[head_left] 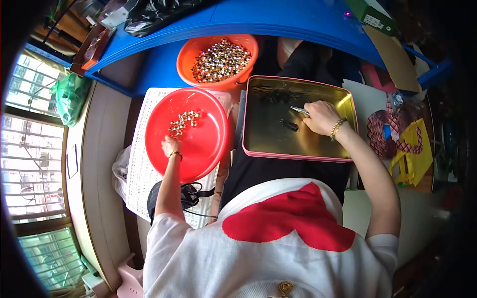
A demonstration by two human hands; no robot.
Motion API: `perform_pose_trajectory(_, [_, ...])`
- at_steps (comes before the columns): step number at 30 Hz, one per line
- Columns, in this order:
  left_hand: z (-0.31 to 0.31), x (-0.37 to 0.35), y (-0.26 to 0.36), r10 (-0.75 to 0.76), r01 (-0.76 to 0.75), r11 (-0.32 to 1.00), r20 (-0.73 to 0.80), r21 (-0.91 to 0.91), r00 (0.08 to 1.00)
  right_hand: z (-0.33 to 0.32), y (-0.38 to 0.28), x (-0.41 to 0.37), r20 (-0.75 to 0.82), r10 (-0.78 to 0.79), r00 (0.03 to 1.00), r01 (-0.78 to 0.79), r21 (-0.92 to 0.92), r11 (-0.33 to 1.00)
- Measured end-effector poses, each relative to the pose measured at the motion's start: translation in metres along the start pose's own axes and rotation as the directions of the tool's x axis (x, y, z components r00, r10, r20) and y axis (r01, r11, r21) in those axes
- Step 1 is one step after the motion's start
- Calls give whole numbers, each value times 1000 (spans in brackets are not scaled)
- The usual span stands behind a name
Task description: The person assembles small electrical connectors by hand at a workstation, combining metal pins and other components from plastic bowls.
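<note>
My left hand [171,145] is inside the red basin [211,144], its fingers at the lower end of a small heap of shiny gold and silver beads [185,121]. Whether the fingers hold a bead is too small to tell. Over the gold-coloured tin tray [268,139] with a pink rim, my right hand [320,117] is closed on metal tweezers [300,110], which point to the left. Thin dark strands [280,94] lie along the far side of the tray. A small black object [289,125] rests on the tray below the tweezers' tip.
Beyond the red basin stands an orange basin [184,62] full of similar beads. A blue shelf [238,19] spans the far side. The red basin sits on a white perforated surface [141,174]. Patterned cord coils [380,136] and a yellow bag [420,159] are at the right.
</note>
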State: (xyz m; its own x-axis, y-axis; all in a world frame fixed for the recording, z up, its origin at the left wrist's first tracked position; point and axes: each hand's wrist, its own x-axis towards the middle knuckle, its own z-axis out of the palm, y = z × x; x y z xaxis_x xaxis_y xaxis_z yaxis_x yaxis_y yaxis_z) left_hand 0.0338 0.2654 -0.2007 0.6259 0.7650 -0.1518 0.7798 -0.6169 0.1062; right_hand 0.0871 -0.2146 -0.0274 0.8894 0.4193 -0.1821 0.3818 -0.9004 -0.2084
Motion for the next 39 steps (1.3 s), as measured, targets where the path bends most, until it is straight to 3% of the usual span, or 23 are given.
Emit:
perform_pose_trajectory(1, [4,-5,3,-1,2,1000,26,-15,1000,-3,0,-2,37,14,999,-15,23,1000])
perform_pose_trajectory(6, [38,-12,2,376,-377,926,-80,-4,923,-1,-4,-16,-6,34,999,-33,99,994])
perform_pose_trajectory(9, [25,-20,10,343,-362,878,-118,-313,932,5,-2,-23,-116,33,993,-14,161,987])
perform_pose_trajectory(10, [45,7,1,303,-240,815,34,-528,952,6,1,-25,-157,36,987,-6,184,983])
perform_pose_trajectory(11, [-13,-33,30,254,85,595,288,-799,923,3,2,-27,-184,44,982,1,238,971])
perform_pose_trajectory(12, [-43,-52,44,356,181,451,362,-874,861,-1,0,-29,-211,52,976,12,290,957])
perform_pose_trajectory(14, [-94,-88,69,576,398,173,421,-901,701,-11,-7,-32,-231,98,968,8,418,908])
perform_pose_trajectory(16, [-134,-130,100,783,618,-48,355,-784,511,-14,-15,-34,-276,99,956,63,525,849])
perform_pose_trajectory(19, [-150,-172,126,925,604,-18,216,-797,312,-28,-36,-40,-293,103,951,117,646,754])
perform_pose_trajectory(22, [-157,-211,146,952,530,28,184,-848,245,-39,-57,-48,-342,85,936,203,720,663])
perform_pose_trajectory(23, [-159,-223,153,931,499,66,234,-864,281,-41,-62,-49,-376,74,924,249,735,631])
perform_pose_trajectory(26, [-159,-240,163,936,475,95,241,-875,256,-44,-66,-54,-406,44,913,305,751,586])
perform_pose_trajectory(39, [-147,-252,163,937,325,117,213,-938,278,-38,-60,-55,-423,-44,905,336,647,684])
